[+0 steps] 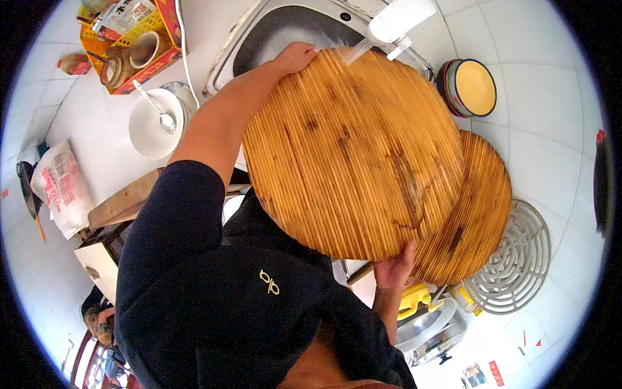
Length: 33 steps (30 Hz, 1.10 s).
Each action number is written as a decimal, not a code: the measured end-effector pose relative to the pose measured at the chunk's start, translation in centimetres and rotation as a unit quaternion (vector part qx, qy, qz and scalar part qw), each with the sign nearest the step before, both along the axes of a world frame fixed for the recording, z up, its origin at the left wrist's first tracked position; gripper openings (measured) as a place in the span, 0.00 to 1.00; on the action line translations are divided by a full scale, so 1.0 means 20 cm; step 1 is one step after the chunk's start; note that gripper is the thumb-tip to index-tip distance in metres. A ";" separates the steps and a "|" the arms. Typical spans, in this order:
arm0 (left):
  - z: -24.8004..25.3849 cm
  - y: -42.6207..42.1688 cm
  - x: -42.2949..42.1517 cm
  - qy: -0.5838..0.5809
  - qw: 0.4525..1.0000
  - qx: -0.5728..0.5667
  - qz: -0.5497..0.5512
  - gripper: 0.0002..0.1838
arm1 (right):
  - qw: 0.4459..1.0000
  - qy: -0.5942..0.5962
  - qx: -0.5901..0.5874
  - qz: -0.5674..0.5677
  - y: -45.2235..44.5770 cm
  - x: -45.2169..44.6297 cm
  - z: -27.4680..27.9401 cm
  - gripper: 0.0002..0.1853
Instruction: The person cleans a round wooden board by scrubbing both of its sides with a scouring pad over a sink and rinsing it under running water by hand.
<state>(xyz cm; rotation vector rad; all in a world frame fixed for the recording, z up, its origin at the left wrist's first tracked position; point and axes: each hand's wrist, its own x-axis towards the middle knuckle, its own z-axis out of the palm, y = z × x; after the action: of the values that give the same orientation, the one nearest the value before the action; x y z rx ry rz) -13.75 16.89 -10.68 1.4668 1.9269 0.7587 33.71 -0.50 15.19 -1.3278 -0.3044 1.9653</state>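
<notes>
A large round wooden board (350, 155), like a big pot lid with fine parallel ridges, is tilted up against the sink's near edge. My left hand (298, 57) grips its upper left rim, fingers curled over the edge. Down at the lower rim, my right hand (395, 267) holds the same board from below, its fingers partly hidden behind the wood. A white tap (396, 24) sprays water onto the board's top edge. Behind the board shows part of the steel sink (278, 32).
A second round wooden board (476, 214) leans behind the first, beside a round metal rack (518, 259). Stacked bowls (476, 87) stand right of the sink. At left are a white bowl with a spoon (152, 129), a condiment basket (170, 26) and a printed bag (63, 188).
</notes>
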 end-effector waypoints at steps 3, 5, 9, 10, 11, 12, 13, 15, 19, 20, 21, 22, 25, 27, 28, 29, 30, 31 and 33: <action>-0.06 0.17 0.07 0.039 0.997 0.062 -0.025 0.19 | 0.993 -0.072 -0.062 0.071 -0.03 0.01 -0.02 0.36; 0.06 0.27 0.13 0.045 0.997 0.033 -0.053 0.20 | 0.980 -0.138 -0.099 0.104 -0.11 -0.02 -0.01 0.38; -0.11 0.41 0.36 0.106 0.994 -0.020 -0.004 0.23 | 0.991 -0.076 -0.074 0.085 -0.21 -0.07 -0.08 0.41; -0.13 0.39 0.44 0.091 0.995 -0.026 -0.002 0.25 | 0.992 -0.077 -0.067 0.079 -0.20 -0.10 -0.09 0.41; -0.14 0.37 0.53 0.077 0.997 -0.032 -0.001 0.29 | 0.993 -0.078 -0.058 0.072 -0.20 -0.12 -0.10 0.41; 0.02 0.23 0.68 0.097 0.995 -0.011 -0.033 0.33 | 0.994 -0.079 -0.050 0.065 -0.20 -0.13 -0.11 0.41; 0.16 0.12 0.75 0.072 0.994 -0.026 -0.078 0.34 | 0.994 -0.076 -0.052 0.061 -0.21 -0.12 -0.12 0.40; 0.36 -0.12 0.87 0.065 0.985 0.006 -0.159 0.35 | 0.994 -0.072 -0.056 0.055 -0.22 -0.10 -0.16 0.40; 0.47 -0.32 0.84 0.113 0.920 0.084 -0.365 0.32 | 0.996 -0.056 -0.043 0.054 -0.22 -0.12 -0.17 0.40; 0.39 -0.27 0.80 0.115 0.938 0.082 -0.316 0.31 | 0.995 -0.068 -0.044 0.052 -0.23 -0.12 -0.18 0.39; 0.23 -0.14 0.71 0.118 0.954 0.083 -0.264 0.30 | 0.994 -0.081 -0.042 0.052 -0.23 -0.12 -0.19 0.39; 0.09 -0.02 0.62 0.119 0.967 0.083 -0.211 0.29 | 0.995 -0.079 -0.045 0.050 -0.23 -0.13 -0.19 0.39; -0.13 0.26 0.46 0.082 0.990 -0.034 -0.107 0.28 | 0.995 -0.073 -0.050 0.041 -0.23 -0.16 -0.17 0.40; -0.12 0.35 0.41 0.092 0.990 -0.100 -0.038 0.29 | 0.996 -0.061 -0.046 0.036 -0.22 -0.17 -0.15 0.40; -0.14 0.33 0.44 0.053 0.994 -0.091 -0.001 0.29 | 0.995 -0.066 -0.065 0.035 -0.24 -0.13 -0.15 0.39; -0.16 0.27 0.49 0.017 0.996 -0.084 0.037 0.30 | 0.993 -0.068 -0.087 0.033 -0.27 -0.08 -0.16 0.39; -0.11 0.20 0.53 0.036 0.997 -0.062 0.019 0.31 | 0.992 -0.065 -0.103 0.031 -0.28 -0.06 -0.19 0.39; -0.06 0.12 0.56 0.056 0.998 -0.039 0.002 0.31 | 0.993 -0.064 -0.090 0.030 -0.27 -0.07 -0.17 0.38; 0.13 -0.21 0.72 0.119 0.986 0.046 -0.108 0.33 | 0.995 -0.065 -0.066 0.024 -0.25 -0.11 -0.10 0.36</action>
<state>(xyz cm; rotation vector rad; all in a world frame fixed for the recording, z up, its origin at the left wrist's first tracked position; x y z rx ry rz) 0.65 12.64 -8.09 1.8610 1.8809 0.6035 31.48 -5.53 13.28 -1.5498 -0.2746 1.9700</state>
